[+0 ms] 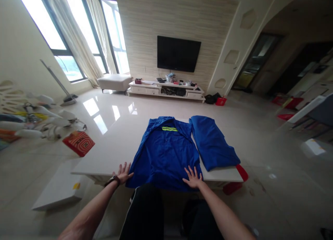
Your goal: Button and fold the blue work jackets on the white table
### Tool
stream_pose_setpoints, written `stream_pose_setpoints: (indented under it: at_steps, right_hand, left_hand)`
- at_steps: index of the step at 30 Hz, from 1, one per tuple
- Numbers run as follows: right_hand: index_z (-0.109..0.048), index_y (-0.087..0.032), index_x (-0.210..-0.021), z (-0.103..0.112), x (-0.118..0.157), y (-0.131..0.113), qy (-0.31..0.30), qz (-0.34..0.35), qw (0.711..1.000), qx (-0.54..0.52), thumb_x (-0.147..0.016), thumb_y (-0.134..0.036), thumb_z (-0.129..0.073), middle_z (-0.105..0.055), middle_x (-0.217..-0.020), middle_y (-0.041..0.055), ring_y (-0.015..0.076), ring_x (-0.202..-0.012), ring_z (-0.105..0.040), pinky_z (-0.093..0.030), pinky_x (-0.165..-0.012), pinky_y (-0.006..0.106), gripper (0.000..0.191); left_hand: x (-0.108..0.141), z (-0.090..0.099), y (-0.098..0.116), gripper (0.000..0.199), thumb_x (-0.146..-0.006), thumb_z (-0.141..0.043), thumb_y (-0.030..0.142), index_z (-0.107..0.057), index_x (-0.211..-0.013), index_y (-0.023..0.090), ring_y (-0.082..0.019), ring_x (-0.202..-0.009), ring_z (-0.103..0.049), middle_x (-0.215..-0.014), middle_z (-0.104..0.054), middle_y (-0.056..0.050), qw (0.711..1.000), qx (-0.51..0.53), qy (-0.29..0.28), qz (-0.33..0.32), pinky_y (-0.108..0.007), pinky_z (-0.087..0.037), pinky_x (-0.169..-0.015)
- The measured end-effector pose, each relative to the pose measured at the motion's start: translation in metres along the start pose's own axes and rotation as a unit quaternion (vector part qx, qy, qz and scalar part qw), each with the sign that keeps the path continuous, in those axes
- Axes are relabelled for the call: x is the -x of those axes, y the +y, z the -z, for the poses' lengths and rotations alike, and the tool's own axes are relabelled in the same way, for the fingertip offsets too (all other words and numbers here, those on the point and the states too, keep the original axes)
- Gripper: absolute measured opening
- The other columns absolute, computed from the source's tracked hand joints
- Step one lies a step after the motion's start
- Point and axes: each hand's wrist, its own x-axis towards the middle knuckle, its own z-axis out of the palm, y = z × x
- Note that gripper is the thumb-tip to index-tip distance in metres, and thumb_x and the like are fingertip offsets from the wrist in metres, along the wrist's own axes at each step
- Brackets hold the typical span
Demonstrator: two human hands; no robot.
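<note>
A glossy pale tiled floor [114,108] surrounds the low white rectangular worktop [106,153], on which a blue fabric jacket with a yellow-green reflective stripe [166,156] lies spread out, its lower edge toward the person. Just right of the jacket rests a folded blue cloth garment [214,143]. Both hands are open with fingers spread, gripping nothing: the left hand [123,174] is at the jacket's lower left edge, its thumb over the fabric, and the right hand [193,178] lies on the jacket's lower right corner. Well beyond the jacket hangs a flat black rectangular television [179,53].
</note>
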Motion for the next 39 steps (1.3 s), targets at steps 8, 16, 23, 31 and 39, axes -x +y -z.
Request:
stream_pose_setpoints:
  at_steps: [8,16,23,31,39]
  right_hand:
    - [-0.032,-0.036,-0.162,0.032,0.001,-0.023,0.025,-0.010,1.000,0.012,-0.095,-0.065,-0.040,-0.018,-0.174,0.0062,0.0416,-0.158,-0.014,-0.019,-0.118,0.072,0.073]
    - [-0.028,-0.043,-0.163,0.059,-0.033,-0.052,0.013,-0.061,0.995,-0.072,-0.095,-0.047,-0.050,-0.005,-0.176,0.0018,0.0522,-0.157,-0.004,-0.037,-0.105,0.077,0.072]
    - [-0.024,-0.057,-0.160,-0.004,-0.066,0.006,0.170,0.035,0.984,0.051,-0.089,-0.051,-0.056,-0.015,-0.174,0.0001,0.0589,-0.154,-0.007,-0.028,-0.082,0.098,0.077]
    - [-0.029,-0.048,-0.162,0.001,-0.099,0.013,0.297,0.132,0.940,0.105,-0.092,-0.047,-0.051,-0.040,-0.166,0.0046,0.0466,-0.152,-0.032,-0.018,-0.112,0.084,0.073]
    - [-0.033,-0.044,-0.161,0.016,-0.086,-0.006,0.243,0.105,0.959,0.097,-0.097,-0.040,-0.045,-0.027,-0.172,0.0009,0.0378,-0.157,-0.025,-0.017,-0.120,0.073,0.065]
  left_hand:
    - [-0.010,0.044,0.027,0.084,-0.080,-0.062,0.053,-0.051,-0.155,0.017,-0.047,-0.150,-0.036,-0.161,-0.043,-0.025,0.998,-0.059,-0.008,-0.023,-0.066,-0.028,-0.119]
    - [-0.057,0.039,0.064,0.065,-0.100,-0.038,0.047,-0.041,-0.162,0.027,-0.040,-0.159,-0.017,-0.169,-0.035,-0.009,0.988,-0.033,0.140,-0.061,-0.060,-0.019,-0.125]
    - [-0.054,0.004,0.024,0.062,-0.099,-0.040,0.041,-0.044,-0.160,0.029,-0.034,-0.161,-0.013,-0.168,-0.036,-0.007,0.964,-0.065,0.229,-0.120,-0.061,-0.021,-0.126]
    - [-0.068,0.014,0.038,0.062,-0.095,-0.047,0.037,-0.048,-0.157,0.031,-0.035,-0.161,-0.013,-0.167,-0.038,-0.008,0.973,-0.043,0.197,-0.113,-0.062,-0.022,-0.126]
    - [-0.052,0.024,0.048,0.057,-0.097,-0.047,0.035,-0.054,-0.153,0.032,-0.036,-0.158,-0.021,-0.163,-0.046,-0.007,0.984,-0.019,0.164,-0.067,-0.060,-0.028,-0.124]
